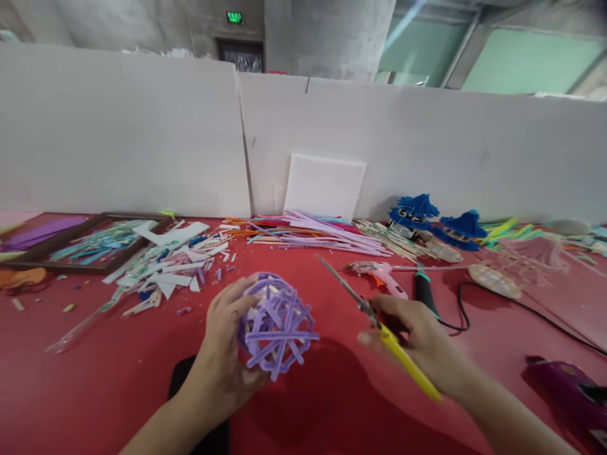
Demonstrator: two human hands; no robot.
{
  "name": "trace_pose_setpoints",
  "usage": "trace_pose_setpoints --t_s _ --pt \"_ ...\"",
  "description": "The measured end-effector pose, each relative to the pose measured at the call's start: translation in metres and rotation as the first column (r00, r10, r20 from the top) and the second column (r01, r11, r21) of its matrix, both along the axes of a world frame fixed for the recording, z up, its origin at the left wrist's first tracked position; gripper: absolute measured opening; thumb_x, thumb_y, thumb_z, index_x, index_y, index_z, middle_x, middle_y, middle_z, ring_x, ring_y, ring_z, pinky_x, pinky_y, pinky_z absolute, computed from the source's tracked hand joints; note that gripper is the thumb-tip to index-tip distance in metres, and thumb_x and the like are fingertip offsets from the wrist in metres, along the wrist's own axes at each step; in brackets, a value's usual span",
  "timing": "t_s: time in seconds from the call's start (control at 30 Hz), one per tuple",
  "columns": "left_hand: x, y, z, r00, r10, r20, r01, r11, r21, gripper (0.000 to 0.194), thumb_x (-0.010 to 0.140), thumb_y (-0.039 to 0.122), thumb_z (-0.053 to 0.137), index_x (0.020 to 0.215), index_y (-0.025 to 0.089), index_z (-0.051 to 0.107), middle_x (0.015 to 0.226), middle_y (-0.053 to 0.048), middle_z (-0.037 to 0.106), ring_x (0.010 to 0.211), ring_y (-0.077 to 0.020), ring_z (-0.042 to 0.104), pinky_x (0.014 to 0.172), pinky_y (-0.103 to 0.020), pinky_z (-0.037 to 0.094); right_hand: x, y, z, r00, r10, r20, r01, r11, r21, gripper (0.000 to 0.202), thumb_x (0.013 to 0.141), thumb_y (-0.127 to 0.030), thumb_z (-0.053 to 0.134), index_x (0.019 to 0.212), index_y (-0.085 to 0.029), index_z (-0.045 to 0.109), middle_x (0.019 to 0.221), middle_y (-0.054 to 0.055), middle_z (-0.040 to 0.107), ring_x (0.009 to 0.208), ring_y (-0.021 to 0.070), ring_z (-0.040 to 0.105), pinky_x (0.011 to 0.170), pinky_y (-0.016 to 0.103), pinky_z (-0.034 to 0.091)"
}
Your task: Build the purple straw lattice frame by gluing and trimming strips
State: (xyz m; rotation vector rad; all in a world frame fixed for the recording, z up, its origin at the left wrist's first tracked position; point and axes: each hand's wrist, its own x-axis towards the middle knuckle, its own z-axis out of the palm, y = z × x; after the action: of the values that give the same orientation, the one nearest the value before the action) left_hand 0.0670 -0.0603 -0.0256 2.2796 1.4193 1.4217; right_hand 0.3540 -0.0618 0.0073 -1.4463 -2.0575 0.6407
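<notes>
Head view: one purple ball [279,335] of strips, grasped in the left hand [220,344] above the tabletop [332,411], left of yellow-handled scissors [393,344] gripped by the farther right hand [420,335], their long axis slanting leftward toward the tabletop's far edge.

Bare left hand [220,347], bare right hand [424,332], bare forearms [502,409]
</notes>
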Motion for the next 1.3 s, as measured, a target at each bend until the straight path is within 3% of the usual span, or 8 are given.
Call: trace_pose_setpoints --t_s 0.13,0.27,0.37,0.57,0.77,0.97,1.3 --pt "-0.023 0.007 0.006 0.969 0.093 -0.227 -0.041 0.974 0.224 0.061 0.078 0.03 0.071 0.131 0.025 0.042 0.141 -0.017 0.049 0.132 -0.0379 0.046 0.106 -0.057 0.036 -0.009 -0.013 -0.008 0.99 0.006 0.141 -0.024 0.991 0.129 0.037 0.086 -0.052 0.059 0.069 -0.022 0.048 0.06 -0.003 0.049 0.051 0.0118 0.041 0.046 0.023 0.031" --pt "-0.028 0.007 0.003 0.954 0.118 -0.276 -0.046 0.966 0.253 0.049 0.083 0.03 0.063 0.128 0.022 0.045 0.143 -0.017 0.047 0.131 -0.0374 0.044 0.105 -0.054 0.034 -0.003 -0.017 -0.031 0.973 -0.028 0.231 0.002 0.994 0.111 0.04 0.089 -0.053 0.055 0.065 -0.022 0.047 0.055 -0.003 0.05 0.047 0.0116 0.042 0.044 0.022 0.028" --pt "-0.025 0.004 -0.003 0.953 0.117 -0.279 -0.045 0.967 0.251 0.041 0.086 0.027 0.06 0.125 0.022 0.049 0.144 -0.016 0.047 0.131 -0.0357 0.044 0.105 -0.051 0.035 0.003 -0.016 -0.038 0.964 -0.006 0.265 -0.011 0.998 0.06 0.043 0.087 -0.057 0.056 0.065 -0.022 0.049 0.055 -0.002 0.051 0.047 0.0121 0.043 0.044 0.022 0.027" --pt "-0.022 0.002 -0.002 0.952 0.126 -0.278 -0.051 0.963 0.265 0.041 0.086 0.019 0.063 0.125 0.026 0.05 0.147 -0.012 0.046 0.132 -0.0331 0.044 0.106 -0.049 0.037 0.008 -0.019 -0.037 0.95 0.063 0.305 -0.028 0.993 -0.118 0.037 0.084 -0.057 0.059 0.072 -0.022 0.056 0.061 -0.001 0.059 0.05 0.0137 0.047 0.045 0.023 0.027" --pt "-0.03 0.006 -0.005 0.922 0.122 -0.367 0.003 0.946 0.323 0.04 0.085 0.023 0.065 0.124 0.028 0.054 0.147 -0.009 0.047 0.131 -0.0319 0.046 0.103 -0.046 0.042 0.001 -0.018 -0.03 0.955 0.047 0.293 -0.005 0.989 -0.145 0.037 0.081 -0.055 0.058 0.067 -0.021 0.053 0.059 0.0 0.057 0.049 0.0136 0.044 0.045 0.023 0.026" --pt "-0.03 0.005 -0.003 0.915 0.147 -0.376 0.006 0.927 0.376 0.041 0.081 0.016 0.07 0.118 0.026 0.057 0.145 -0.009 0.049 0.13 -0.0317 0.047 0.103 -0.045 0.043 -0.003 -0.02 -0.022 0.952 0.035 0.303 0.017 0.986 -0.165 0.037 0.078 -0.054 0.062 0.064 -0.021 0.051 0.057 -0.001 0.055 0.049 0.0128 0.043 0.045 0.022 0.024" --pt "-0.027 0.006 0.001 0.912 0.135 -0.388 0.024 0.925 0.379 0.035 0.083 0.015 0.066 0.115 0.026 0.059 0.146 -0.007 0.048 0.128 -0.0296 0.047 0.106 -0.043 0.04 -0.002 -0.019 -0.025 0.956 0.003 0.294 0.035 0.992 -0.122 0.04 0.074 -0.053 0.07 0.061 -0.021 0.05 0.055 -0.003 0.054 0.047 0.0117 0.043 0.044 0.021 0.023"
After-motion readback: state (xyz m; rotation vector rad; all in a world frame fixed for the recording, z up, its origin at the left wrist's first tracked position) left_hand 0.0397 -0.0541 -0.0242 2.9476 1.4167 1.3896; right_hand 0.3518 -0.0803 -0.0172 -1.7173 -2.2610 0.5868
